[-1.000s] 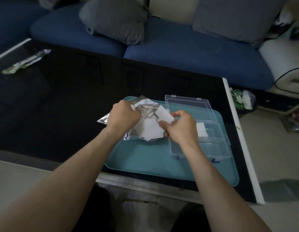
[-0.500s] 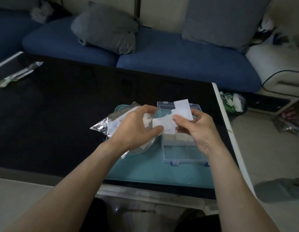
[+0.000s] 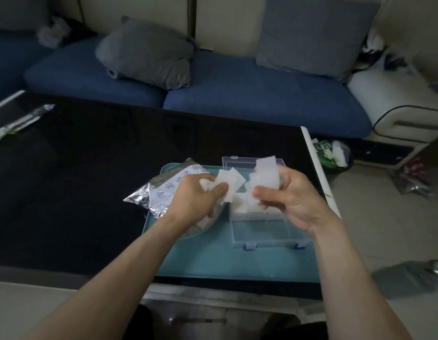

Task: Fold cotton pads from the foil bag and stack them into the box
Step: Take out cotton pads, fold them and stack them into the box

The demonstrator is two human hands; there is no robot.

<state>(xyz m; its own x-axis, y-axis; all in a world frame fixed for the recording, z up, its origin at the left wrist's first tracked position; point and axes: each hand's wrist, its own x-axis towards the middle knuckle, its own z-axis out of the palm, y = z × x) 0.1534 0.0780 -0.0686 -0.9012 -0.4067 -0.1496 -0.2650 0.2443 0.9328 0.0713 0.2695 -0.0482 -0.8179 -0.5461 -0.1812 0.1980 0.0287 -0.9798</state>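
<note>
A silver foil bag [image 3: 159,192] lies on the left part of a teal tray [image 3: 213,261]. To its right stands a clear plastic box [image 3: 267,229] with its lid open; white folded pads [image 3: 242,204] lie in its far compartment. My left hand [image 3: 196,195] hovers over the bag's mouth and grips a bunch of white cotton pads [image 3: 231,181]. My right hand [image 3: 291,195] is raised above the box and pinches one white pad [image 3: 265,174], held upright between thumb and fingers. The two hands are a small gap apart.
The tray rests on a black glass table [image 3: 78,180] near its right edge. A clear wrapper [image 3: 21,122] lies at the table's far left. A blue sofa [image 3: 237,92] with grey cushions is behind. On the floor to the right stands a small bin [image 3: 333,153].
Both hands rose from the bag with pads. The right hand has pulled one pad away from the bunch in the left hand, so the hands are now apart.
</note>
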